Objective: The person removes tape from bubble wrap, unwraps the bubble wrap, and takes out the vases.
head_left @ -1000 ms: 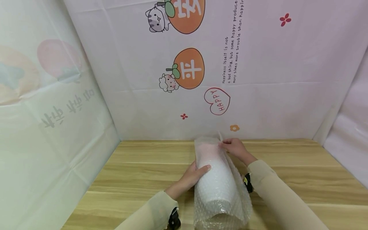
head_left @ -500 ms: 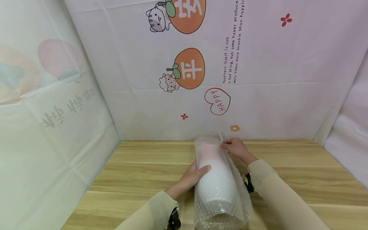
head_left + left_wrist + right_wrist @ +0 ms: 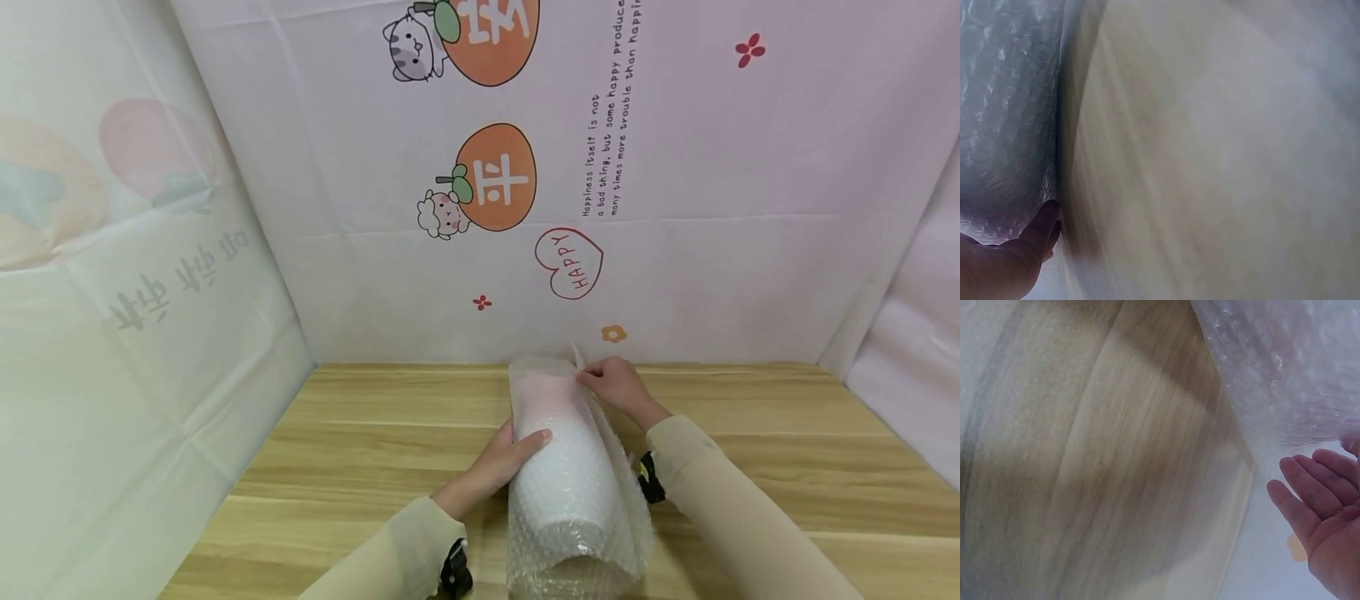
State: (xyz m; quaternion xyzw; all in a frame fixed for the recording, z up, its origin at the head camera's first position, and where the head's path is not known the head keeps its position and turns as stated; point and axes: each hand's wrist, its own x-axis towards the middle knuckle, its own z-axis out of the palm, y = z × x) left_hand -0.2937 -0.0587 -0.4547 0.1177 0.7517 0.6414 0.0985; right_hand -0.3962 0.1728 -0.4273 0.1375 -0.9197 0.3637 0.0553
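A white, rounded object wrapped in bubble wrap (image 3: pixel 566 483) lies lengthwise on the wooden table, its far part pinkish. My left hand (image 3: pixel 495 462) grips its left side, thumb on top, the other fingers mostly hidden beneath. In the left wrist view the left hand (image 3: pixel 1013 262) lies against the bubble wrap (image 3: pixel 1007 112). At the far right corner of the wrap, my right hand (image 3: pixel 615 387) pinches the edge between thumb and finger. The right wrist view shows the right hand (image 3: pixel 1329 512) with several fingers extended beside the wrap (image 3: pixel 1291 369).
The wooden table (image 3: pixel 375 450) stretches to both sides of the wrapped object. Behind it hangs a white printed cloth (image 3: pixel 375 292), close to the far end of the wrap. Another cloth (image 3: pixel 150 400) hangs along the left side.
The loose lower right edge of the bubble wrap has drawn in slightly to the left. Both hands keep nearly the same places and hold on the wrap.
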